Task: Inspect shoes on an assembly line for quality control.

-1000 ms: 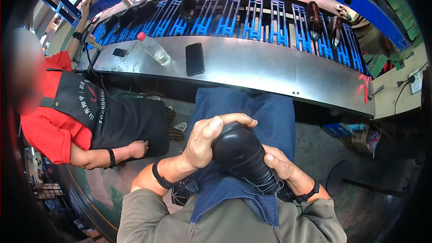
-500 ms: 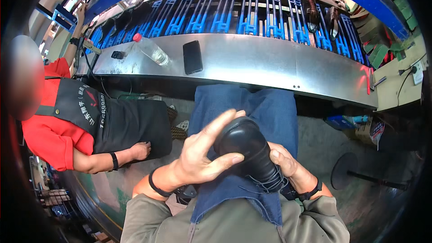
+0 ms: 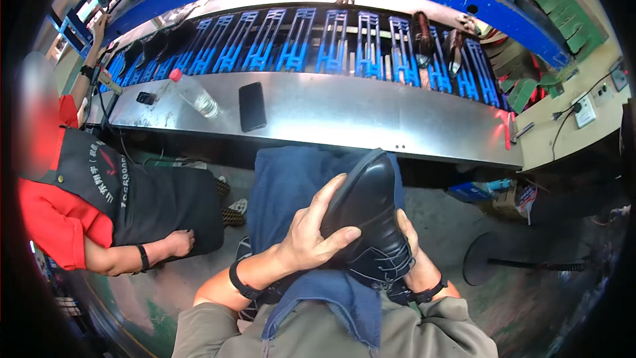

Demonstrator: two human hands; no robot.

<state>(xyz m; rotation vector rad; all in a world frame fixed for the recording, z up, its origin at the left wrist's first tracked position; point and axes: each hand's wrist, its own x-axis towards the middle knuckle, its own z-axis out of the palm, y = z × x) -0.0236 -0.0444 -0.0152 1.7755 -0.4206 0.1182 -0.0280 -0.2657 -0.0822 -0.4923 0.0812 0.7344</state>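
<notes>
A black lace-up shoe is held above my lap, its toe pointing away from me toward the bench and its laces near my body. My left hand grips its left side, fingers along the sole edge and thumb across the upper. On the other side my right hand holds it near the laced part, with its fingers partly hidden behind the shoe. A blue apron covers my legs below it.
Ahead runs a metal bench edge with a phone, a bottle and a small black object. Behind it, blue slatted racks carry dark shoes. A co-worker in red sits at left; a round-based stand is at right.
The shoe has tilted, so its toe now reaches farther from me and more of its upper and laces shows. Both hands keep hold. The whole view has shifted somewhat.
</notes>
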